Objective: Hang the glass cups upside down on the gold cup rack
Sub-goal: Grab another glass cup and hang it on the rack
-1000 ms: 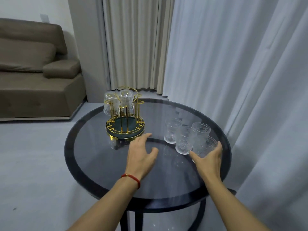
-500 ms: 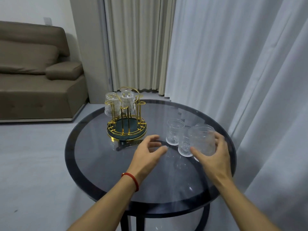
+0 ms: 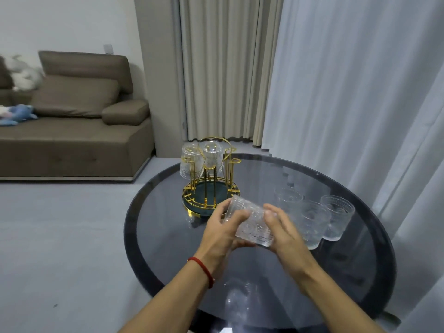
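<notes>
A textured glass cup (image 3: 251, 223) lies tilted on its side between my left hand (image 3: 222, 233) and my right hand (image 3: 284, 233), both gripping it above the table, just in front of the gold cup rack (image 3: 211, 186). Two glass cups (image 3: 191, 162) (image 3: 213, 156) hang upside down on the rack's far pegs. Three more glass cups stand upright on the table to the right: one (image 3: 288, 200) at the back, one (image 3: 312, 223) in the middle, one (image 3: 337, 216) farthest right.
The round dark glass table (image 3: 168, 236) holds everything. White curtains (image 3: 348, 92) hang close behind and to the right of it. A brown sofa (image 3: 72, 131) stands at the left across grey floor.
My right hand lifted one cup from the group and carried it left. My left hand rose from the table and took hold of it too; the cup now lies tilted.
</notes>
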Tool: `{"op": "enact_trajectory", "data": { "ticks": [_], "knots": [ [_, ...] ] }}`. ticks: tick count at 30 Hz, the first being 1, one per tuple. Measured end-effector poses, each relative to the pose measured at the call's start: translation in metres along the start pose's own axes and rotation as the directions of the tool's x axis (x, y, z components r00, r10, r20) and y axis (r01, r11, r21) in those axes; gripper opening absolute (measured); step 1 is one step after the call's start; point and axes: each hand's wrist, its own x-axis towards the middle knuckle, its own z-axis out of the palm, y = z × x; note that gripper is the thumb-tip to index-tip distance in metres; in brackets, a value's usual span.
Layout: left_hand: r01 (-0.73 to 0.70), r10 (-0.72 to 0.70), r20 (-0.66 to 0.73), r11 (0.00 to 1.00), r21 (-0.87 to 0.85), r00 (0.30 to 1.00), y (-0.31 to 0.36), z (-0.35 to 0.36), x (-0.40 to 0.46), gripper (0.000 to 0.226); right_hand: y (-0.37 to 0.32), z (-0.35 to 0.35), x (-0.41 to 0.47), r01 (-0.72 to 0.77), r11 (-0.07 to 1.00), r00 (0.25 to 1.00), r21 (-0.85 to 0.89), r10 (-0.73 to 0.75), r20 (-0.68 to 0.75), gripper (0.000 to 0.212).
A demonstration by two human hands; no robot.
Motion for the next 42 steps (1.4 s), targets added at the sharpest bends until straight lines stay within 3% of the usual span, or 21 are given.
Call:
{"op": "enact_trajectory", "data": {
  "ticks": [3, 5, 6, 8, 10, 14, 18, 25, 32, 42],
  "knots": [
    [-0.039, 0.041, -0.034, 0.997, 0.06, 0.999, -0.002, -0.014, 0.012, 0.048, -0.003, 0.01, 0.016, 0.064, 0.997, 0.995, -0.052, -0.068, -0.073, 0.054],
    [-0.058, 0.113, -0.155, 0.944, 0.324, 0.982, -0.006, -0.029, 0.022, 0.056, -0.009, 0.008, 0.028, 0.125, 0.973, 0.976, -0.192, -0.156, -0.154, 0.062],
    [-0.061, 0.185, -0.19, 0.853, 0.519, 0.964, -0.01, -0.04, 0.027, 0.06, -0.013, 0.005, 0.035, 0.145, 0.957, 0.959, -0.251, -0.198, -0.201, 0.059],
    [-0.028, 0.309, -0.149, 0.503, 0.864, 0.939, -0.026, -0.062, 0.038, 0.058, -0.023, -0.003, 0.052, 0.174, 0.935, 0.916, -0.308, -0.268, -0.297, 0.049],
    [0.011, 0.33, -0.091, 0.237, 0.971, 0.94, -0.039, -0.077, 0.047, 0.057, -0.037, -0.009, 0.071, 0.178, 0.926, 0.873, -0.333, -0.305, -0.381, 0.048],
    [0.008, 0.285, -0.021, 0.045, 0.999, 0.958, -0.056, -0.087, 0.061, 0.065, -0.072, -0.016, 0.117, 0.145, 0.901, 0.839, -0.408, -0.331, -0.431, 0.057],
    [0.005, 0.235, -0.001, -0.017, 1.0, 0.972, -0.065, -0.091, 0.066, 0.067, -0.107, -0.008, 0.171, 0.136, 0.87, 0.834, -0.475, -0.359, -0.419, 0.076],
    [0.032, 0.209, -0.021, -0.049, 0.998, 0.978, -0.066, -0.088, 0.067, 0.068, -0.129, 0.006, 0.234, 0.171, 0.829, 0.867, -0.533, -0.384, -0.318, 0.074],
    [0.034, 0.184, -0.024, -0.051, 0.998, 0.983, -0.063, -0.086, 0.067, 0.066, -0.111, 0.014, 0.264, 0.242, 0.744, 0.919, -0.623, -0.382, -0.1, 0.079],
    [0.029, 0.208, -0.022, -0.035, 0.999, 0.978, -0.062, -0.085, 0.065, 0.066, -0.094, 0.007, 0.288, 0.207, 0.877, 0.974, -0.433, -0.229, 0.002, 0.075]
  ]
}}
